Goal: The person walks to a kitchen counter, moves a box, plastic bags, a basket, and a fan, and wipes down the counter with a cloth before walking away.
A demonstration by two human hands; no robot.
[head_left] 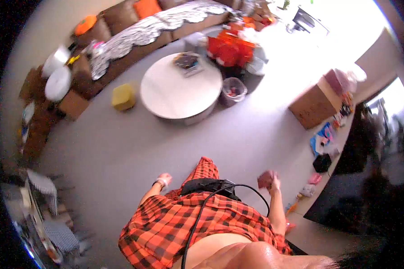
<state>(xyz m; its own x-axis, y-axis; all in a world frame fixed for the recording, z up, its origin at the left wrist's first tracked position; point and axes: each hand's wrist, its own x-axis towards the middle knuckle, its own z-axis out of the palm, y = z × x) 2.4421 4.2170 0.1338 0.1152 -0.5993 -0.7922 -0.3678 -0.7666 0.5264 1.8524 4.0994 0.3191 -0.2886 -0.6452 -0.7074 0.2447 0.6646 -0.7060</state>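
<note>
At my right side my right hand [276,183] is closed on a small reddish-brown, block-like object [265,180]. Its exact kind is too blurred to make out. My left hand [165,179] hangs low by my left hip, with a band around the wrist and nothing visible in it. Blur hides how its fingers are set. Both hands are over the grey floor [134,148], apart from the furniture. A black cable [202,204] runs down over my checked shirt to a black pouch [211,186] at my waist.
Ahead stands a round white table [175,96] with a dark item on top, beside a yellow stool [123,97] and a waste bin [233,92]. A brown sofa [121,22] lines the back. At right are a cardboard box [314,105] and floor clutter; striped chairs [60,235] stand left.
</note>
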